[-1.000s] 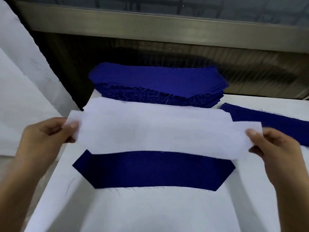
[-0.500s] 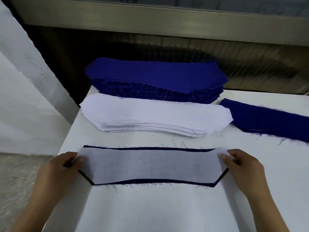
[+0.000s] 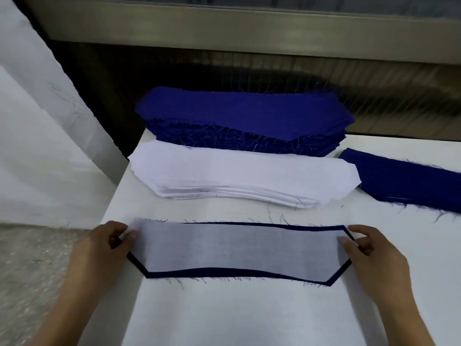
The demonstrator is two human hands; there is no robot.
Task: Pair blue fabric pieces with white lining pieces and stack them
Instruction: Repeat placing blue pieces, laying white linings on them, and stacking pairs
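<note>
A thin white lining piece (image 3: 239,248) lies flat on a blue fabric piece (image 3: 224,272), whose dark edge shows as a narrow border along the top, bottom and angled ends. My left hand (image 3: 99,248) pinches the lining's left end between thumb and fingers. At the right end, my right hand (image 3: 364,253) pinches the lining the same way. Behind them sits a stack of white lining pieces (image 3: 239,176), and behind that a taller stack of blue fabric pieces (image 3: 244,116).
The white table (image 3: 237,315) has its left edge just past my left hand, with speckled floor (image 3: 32,265) below. Another low blue fabric pile (image 3: 409,181) lies at the right. White cloth (image 3: 37,136) hangs at the left; a metal rail (image 3: 224,28) runs behind.
The lining piece, held up in the air a second ago, has come down onto the blue piece. Both hands still pinch its ends and have shifted it slightly into line.
</note>
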